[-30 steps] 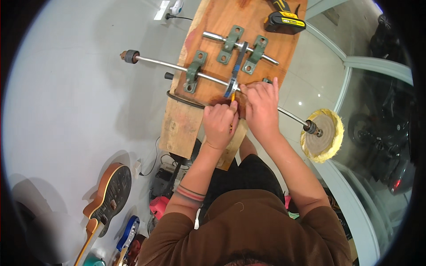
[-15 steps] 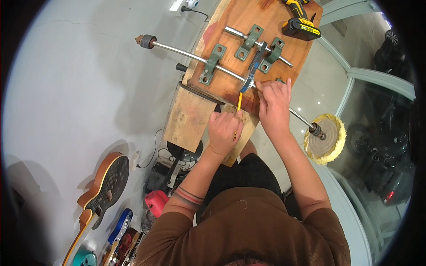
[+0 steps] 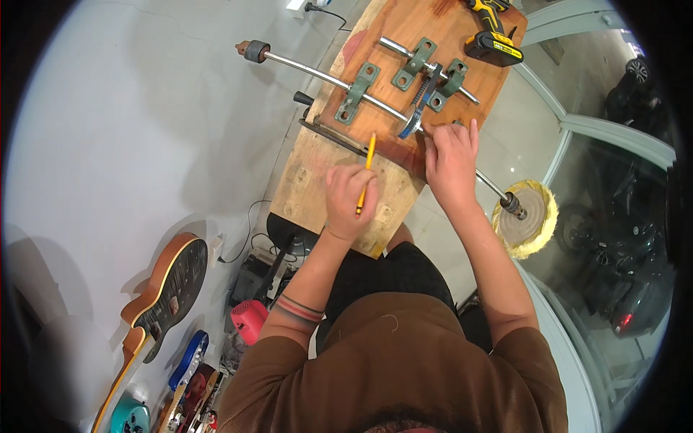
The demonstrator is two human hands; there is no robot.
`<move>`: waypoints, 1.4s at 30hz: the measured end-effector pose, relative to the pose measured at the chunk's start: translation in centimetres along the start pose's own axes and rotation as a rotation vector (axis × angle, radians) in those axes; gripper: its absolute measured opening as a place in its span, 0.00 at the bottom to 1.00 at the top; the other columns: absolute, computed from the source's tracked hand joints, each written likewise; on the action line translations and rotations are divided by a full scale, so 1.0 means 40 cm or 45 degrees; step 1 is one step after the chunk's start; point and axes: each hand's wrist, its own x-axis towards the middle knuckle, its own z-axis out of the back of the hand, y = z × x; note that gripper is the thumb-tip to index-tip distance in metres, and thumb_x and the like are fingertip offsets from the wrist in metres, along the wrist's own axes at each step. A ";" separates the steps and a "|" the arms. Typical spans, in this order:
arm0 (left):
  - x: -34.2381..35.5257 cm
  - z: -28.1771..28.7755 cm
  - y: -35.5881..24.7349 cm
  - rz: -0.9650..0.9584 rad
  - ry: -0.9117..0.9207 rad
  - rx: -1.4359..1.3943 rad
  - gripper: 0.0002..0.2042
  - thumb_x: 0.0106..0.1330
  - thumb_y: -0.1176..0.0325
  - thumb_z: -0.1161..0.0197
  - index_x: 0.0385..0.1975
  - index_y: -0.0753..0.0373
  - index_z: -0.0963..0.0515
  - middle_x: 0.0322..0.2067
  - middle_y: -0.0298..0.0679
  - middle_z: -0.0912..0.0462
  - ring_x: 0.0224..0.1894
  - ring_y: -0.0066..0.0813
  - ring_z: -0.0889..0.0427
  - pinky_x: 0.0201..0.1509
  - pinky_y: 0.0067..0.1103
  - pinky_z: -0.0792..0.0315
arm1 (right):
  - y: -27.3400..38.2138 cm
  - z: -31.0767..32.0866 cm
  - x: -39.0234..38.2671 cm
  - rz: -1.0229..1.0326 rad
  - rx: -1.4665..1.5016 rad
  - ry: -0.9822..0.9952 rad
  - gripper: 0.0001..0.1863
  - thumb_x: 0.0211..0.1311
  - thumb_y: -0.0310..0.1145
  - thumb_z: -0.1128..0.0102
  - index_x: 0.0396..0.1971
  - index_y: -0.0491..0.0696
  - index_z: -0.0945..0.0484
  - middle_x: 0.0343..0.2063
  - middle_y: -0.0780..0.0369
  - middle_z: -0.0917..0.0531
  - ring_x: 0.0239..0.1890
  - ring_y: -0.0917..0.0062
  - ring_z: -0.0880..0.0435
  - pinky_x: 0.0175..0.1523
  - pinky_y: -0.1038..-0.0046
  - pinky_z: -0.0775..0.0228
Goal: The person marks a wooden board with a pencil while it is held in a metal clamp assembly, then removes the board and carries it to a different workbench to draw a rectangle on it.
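Observation:
My left hand (image 3: 351, 200) is closed around a yellow pencil (image 3: 370, 153), whose tip points up over the board, apart from the pulley. My right hand (image 3: 452, 157) has its fingers bent over the long metal shaft (image 3: 310, 71), just right of the blue pulley (image 3: 409, 127); the hand hides part of the shaft there. A dark toothed belt (image 3: 425, 90) runs from this pulley up to a shorter shaft (image 3: 393, 46). Green bearing blocks (image 3: 357, 94) carry the shafts. A drill chuck (image 3: 256, 51) sits on the left end, a yellow-edged buffing wheel (image 3: 530, 216) on the right.
A yellow and black cordless drill (image 3: 494, 47) lies on the reddish wooden board (image 3: 390, 144), which rests on a pale wooden bench (image 3: 299, 180). A clamp (image 3: 328, 137) grips the left edge. Guitar bodies (image 3: 173, 278) lean by the left wall; glass panels (image 3: 613, 180) stand right.
My left hand has drawn back toward me and left with the pencil, its tip leaving the pulley. My right hand stays at the shaft. The view has shifted slightly.

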 end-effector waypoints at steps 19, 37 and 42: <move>0.074 0.135 0.052 0.037 0.374 -0.274 0.13 0.68 0.84 0.34 0.51 0.67 0.17 0.47 0.50 0.14 0.46 0.52 0.15 0.52 0.38 0.22 | -0.064 0.023 0.112 0.079 -0.232 0.096 0.09 0.74 0.39 0.33 0.38 0.50 0.20 0.32 0.60 0.13 0.43 0.63 0.14 0.55 0.59 0.29; 0.246 -0.066 0.152 0.212 0.438 -0.639 0.04 0.68 0.83 0.35 0.36 0.67 0.22 0.32 0.39 0.17 0.33 0.26 0.20 0.40 0.22 0.24 | -0.165 0.016 0.184 0.346 -0.141 -0.007 0.11 0.66 0.39 0.26 0.39 0.52 0.19 0.37 0.65 0.16 0.45 0.65 0.15 0.54 0.62 0.25; 0.250 -0.072 0.149 0.198 0.429 -0.535 0.07 0.62 0.83 0.31 0.34 0.65 0.22 0.29 0.39 0.18 0.28 0.27 0.20 0.34 0.21 0.25 | -0.153 0.042 0.204 0.252 -0.099 0.060 0.09 0.67 0.36 0.28 0.38 0.50 0.20 0.39 0.60 0.17 0.47 0.60 0.16 0.55 0.57 0.25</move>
